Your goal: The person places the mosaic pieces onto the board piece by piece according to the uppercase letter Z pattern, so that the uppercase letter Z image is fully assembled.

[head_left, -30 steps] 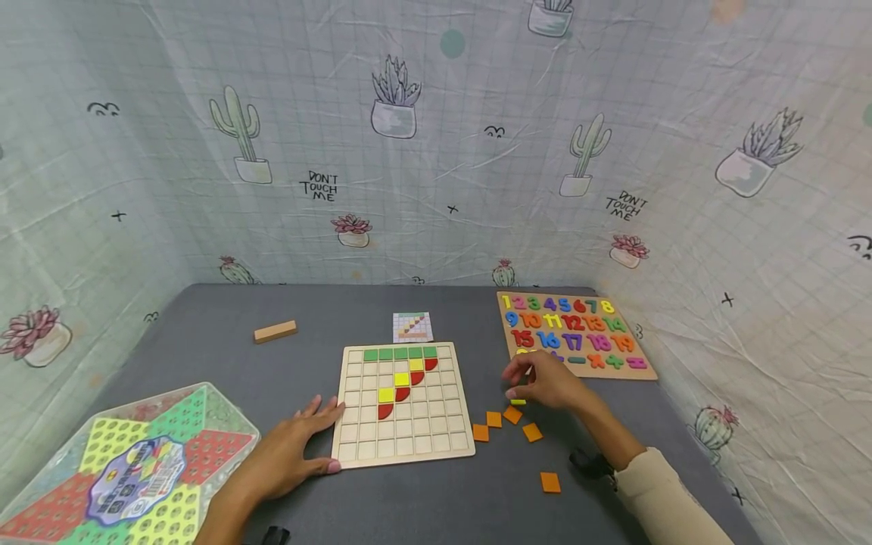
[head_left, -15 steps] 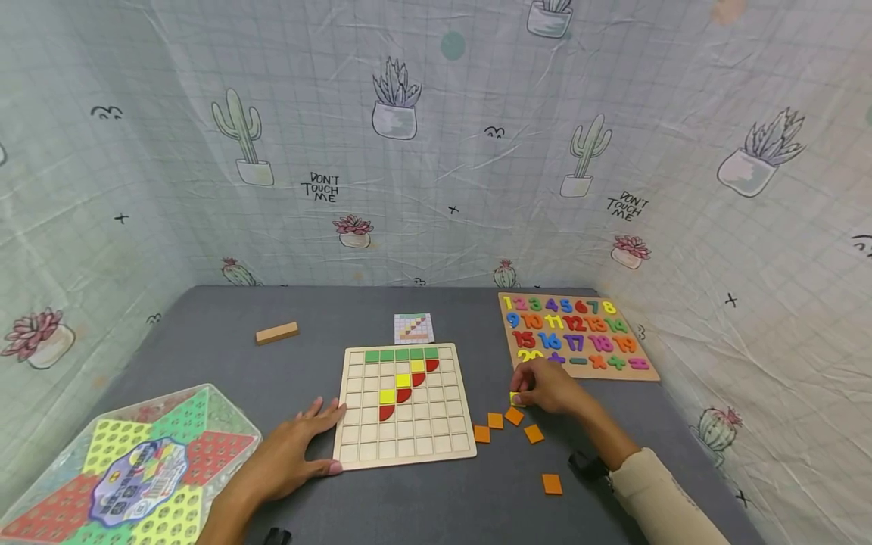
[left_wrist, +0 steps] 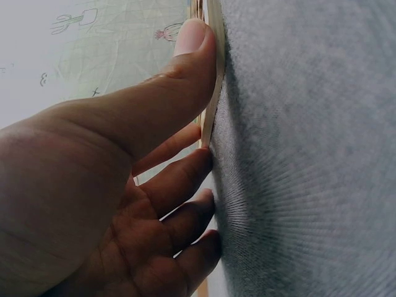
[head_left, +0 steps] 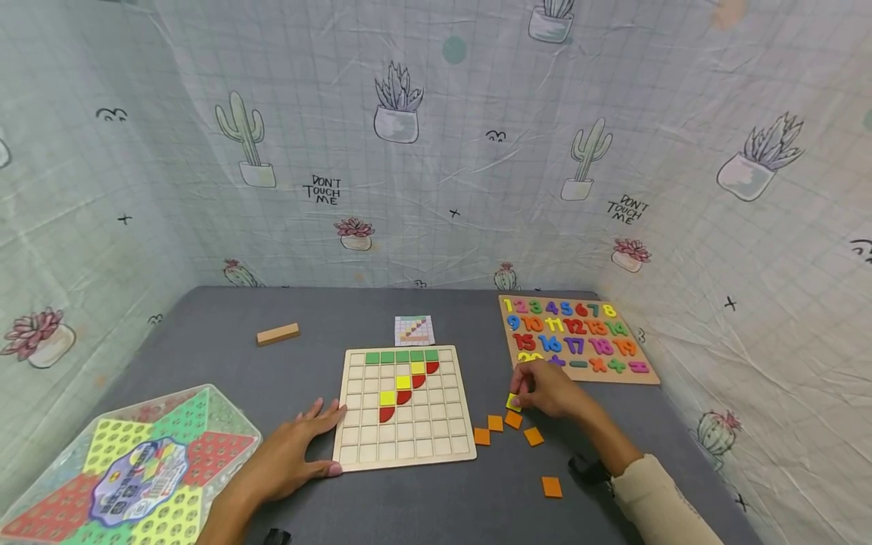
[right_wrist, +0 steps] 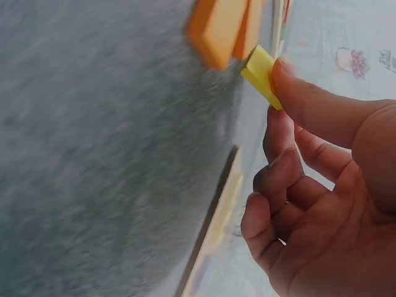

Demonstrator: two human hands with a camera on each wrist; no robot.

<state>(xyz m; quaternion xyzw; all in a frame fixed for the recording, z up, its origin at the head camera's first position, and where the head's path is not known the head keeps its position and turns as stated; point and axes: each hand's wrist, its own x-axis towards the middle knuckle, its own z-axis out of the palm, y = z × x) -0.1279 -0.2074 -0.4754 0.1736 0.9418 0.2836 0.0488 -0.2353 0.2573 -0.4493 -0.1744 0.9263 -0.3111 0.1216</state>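
My right hand point(head_left: 550, 390) pinches a yellow square tile point(right_wrist: 258, 75) between thumb and fingertip, its other fingers loosely bent. In the head view it is just right of the wooden grid board point(head_left: 432, 448). My left hand point(head_left: 289, 456) rests at the board's left side. Its thumb point(left_wrist: 189, 68) touches the board's edge, and the fingers are spread and relaxed. On the board lie a row of green tiles point(head_left: 402, 356), a diagonal of yellow tiles point(head_left: 403, 382) and red quarter-round tiles point(head_left: 404, 397). Several orange tiles point(head_left: 495, 423) lie near the right hand.
A small pattern card point(head_left: 413, 331) lies behind the board. The wooden number puzzle point(head_left: 579, 375) is at the back right. A wooden block point(head_left: 278, 334) lies at the back left, and a star-patterned game box point(head_left: 139, 469) at the front left. Printed cloth point(head_left: 436, 151) surrounds the table.
My right hand, earlier above the yellow tile with fingers apart, has come down and now pinches it, tilting it. The left hand has stayed at the board.
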